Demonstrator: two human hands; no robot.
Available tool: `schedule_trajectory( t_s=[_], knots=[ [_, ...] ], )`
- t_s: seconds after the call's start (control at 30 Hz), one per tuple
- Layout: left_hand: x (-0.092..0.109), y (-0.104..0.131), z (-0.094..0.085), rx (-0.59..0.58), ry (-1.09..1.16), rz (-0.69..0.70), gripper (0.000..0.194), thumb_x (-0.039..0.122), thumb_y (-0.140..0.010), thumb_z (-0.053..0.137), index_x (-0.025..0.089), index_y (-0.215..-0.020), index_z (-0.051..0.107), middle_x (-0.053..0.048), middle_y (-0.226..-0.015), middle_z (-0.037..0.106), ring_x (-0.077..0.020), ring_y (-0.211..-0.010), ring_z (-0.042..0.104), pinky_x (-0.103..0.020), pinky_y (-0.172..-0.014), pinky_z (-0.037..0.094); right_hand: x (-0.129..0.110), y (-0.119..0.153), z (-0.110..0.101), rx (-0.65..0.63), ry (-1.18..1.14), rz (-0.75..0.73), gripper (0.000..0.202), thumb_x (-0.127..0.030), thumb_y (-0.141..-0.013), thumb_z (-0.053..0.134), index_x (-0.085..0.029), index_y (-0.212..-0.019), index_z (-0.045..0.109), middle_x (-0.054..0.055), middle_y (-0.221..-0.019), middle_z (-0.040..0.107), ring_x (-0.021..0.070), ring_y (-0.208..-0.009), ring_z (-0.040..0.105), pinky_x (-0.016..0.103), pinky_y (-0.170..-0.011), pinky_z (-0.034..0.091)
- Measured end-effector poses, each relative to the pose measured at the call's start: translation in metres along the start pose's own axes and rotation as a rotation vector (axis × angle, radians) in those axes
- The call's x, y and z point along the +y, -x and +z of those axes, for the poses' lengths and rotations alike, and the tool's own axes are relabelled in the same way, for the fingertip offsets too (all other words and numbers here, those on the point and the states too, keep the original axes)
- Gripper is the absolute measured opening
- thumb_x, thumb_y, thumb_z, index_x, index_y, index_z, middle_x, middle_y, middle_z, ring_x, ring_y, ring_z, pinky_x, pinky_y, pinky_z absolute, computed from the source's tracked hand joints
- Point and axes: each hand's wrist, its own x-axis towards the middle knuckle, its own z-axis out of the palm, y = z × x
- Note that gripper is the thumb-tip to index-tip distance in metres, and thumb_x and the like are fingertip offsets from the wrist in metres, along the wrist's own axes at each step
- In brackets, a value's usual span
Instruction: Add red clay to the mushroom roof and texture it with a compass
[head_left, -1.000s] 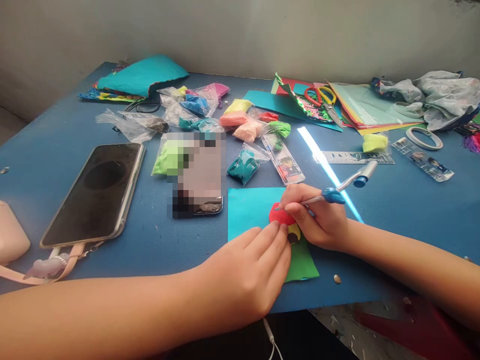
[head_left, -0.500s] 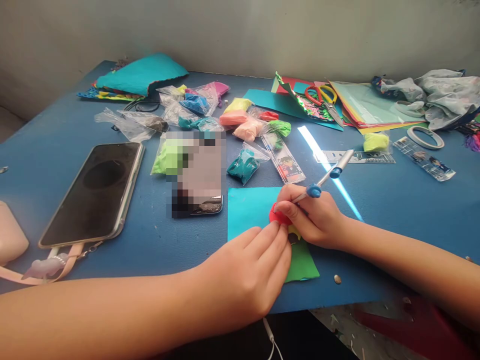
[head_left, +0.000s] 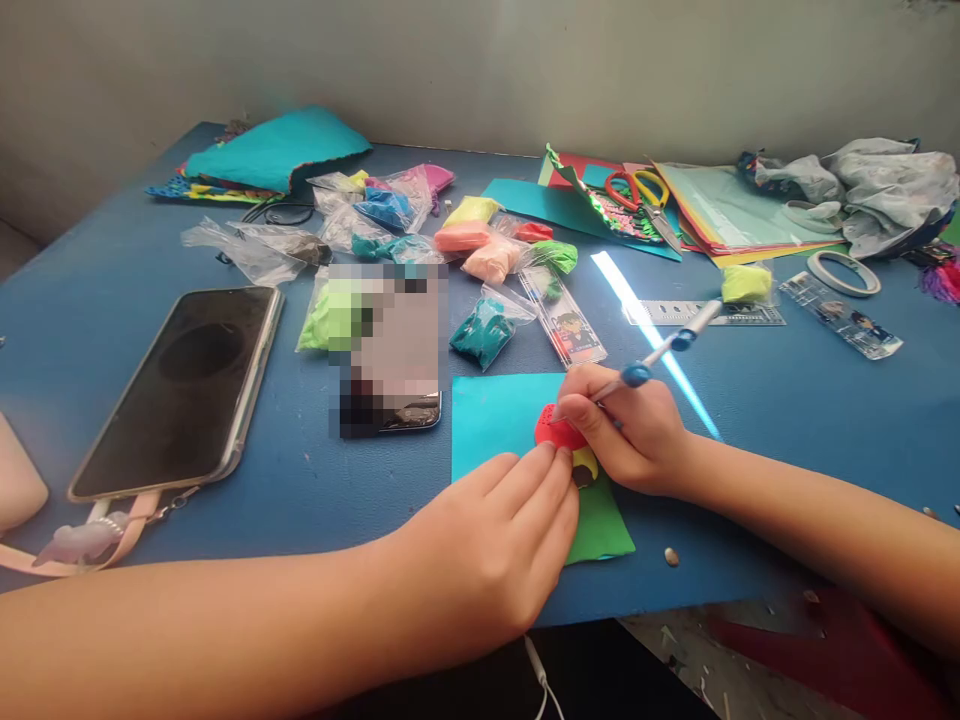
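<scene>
Writing and labels: I can read none. The two clear rulers [head_left: 568,328] [head_left: 840,314] carry a printed cartoon figure, and their lettering is too small for me to make out. The metal stencil ruler [head_left: 739,315] shows cut-out shapes only. One item beside the phone [head_left: 176,392] is blurred out.

Item in hand: a red clay piece [head_left: 553,432], rounded and smooth, with a small yellow and dark bit at its lower right edge. I see it sitting on a teal paper sheet [head_left: 495,420] where that sheet meets a green sheet [head_left: 604,525], near the front edge of the blue table [head_left: 787,400].

Right hand [head_left: 630,432]: fingers closed in a writing grip around a pen [head_left: 660,352] with blue bands; its tip meets the top of the red clay piece, and its barrel slants up and to the right.

Left hand [head_left: 487,550]: fingers held together and nearly straight, fingertips [head_left: 551,462] resting against the near side of the red clay piece. It grips nothing.

Surroundings: small plastic bags of coloured clay [head_left: 480,335] lie behind the sheets. Scissors [head_left: 645,205] with red and yellow handles rest on a stack of coloured paper [head_left: 735,225]. A tape ring [head_left: 844,273] is at far right. A teal pouch [head_left: 277,150] is at the far left corner.
</scene>
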Motion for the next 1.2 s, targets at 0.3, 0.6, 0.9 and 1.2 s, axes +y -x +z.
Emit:
schedule_trajectory(
  t_s=[0.3, 0.6, 0.9, 1.2],
  knots=[
    [-0.0017, -0.0002, -0.0009, -0.004, 0.011, -0.004, 0.028, 0.007, -0.092, 0.044, -0.002, -0.105, 0.067, -0.020, -0.109, 0.071, -0.0331, -0.104, 0.068, -0.040, -0.080, 0.060, 0.0004, 0.0008, -0.0012, 0.021, 0.036, 0.012, 0.020, -0.014, -0.096, 0.041, -0.020, -0.078, 0.044, -0.003, -0.063, 0.051, 0.0078, -0.054, 0.047, 0.018, -0.053, 0.041],
    [0.0002, 0.0010, -0.0001, -0.023, 0.013, 0.001, 0.028, 0.008, -0.091, 0.046, -0.002, -0.108, 0.066, -0.022, -0.111, 0.070, -0.0331, -0.107, 0.066, -0.040, -0.082, 0.058, 0.0006, 0.0014, -0.0019, -0.007, 0.043, 0.037, 0.021, -0.014, -0.096, 0.041, -0.020, -0.076, 0.045, -0.003, -0.061, 0.050, 0.0077, -0.052, 0.046, 0.019, -0.051, 0.039],
    [-0.0007, -0.0004, -0.0015, -0.019, -0.002, -0.007, 0.028, 0.008, -0.092, 0.045, -0.001, -0.107, 0.067, -0.020, -0.110, 0.071, -0.0325, -0.105, 0.067, -0.039, -0.081, 0.059, 0.0002, 0.0004, -0.0019, 0.025, 0.012, 0.023, 0.020, -0.014, -0.096, 0.040, -0.019, -0.078, 0.046, -0.003, -0.062, 0.049, 0.0073, -0.053, 0.045, 0.019, -0.051, 0.040],
    [-0.0006, 0.0003, -0.0017, -0.030, -0.002, 0.002, 0.028, 0.009, -0.091, 0.046, -0.001, -0.108, 0.066, -0.021, -0.111, 0.070, -0.0324, -0.107, 0.066, -0.039, -0.083, 0.058, 0.0002, 0.0027, -0.0026, 0.030, 0.082, 0.016, 0.022, -0.015, -0.097, 0.040, -0.020, -0.077, 0.045, -0.003, -0.061, 0.049, 0.0072, -0.051, 0.045, 0.019, -0.049, 0.039]
  ],
)
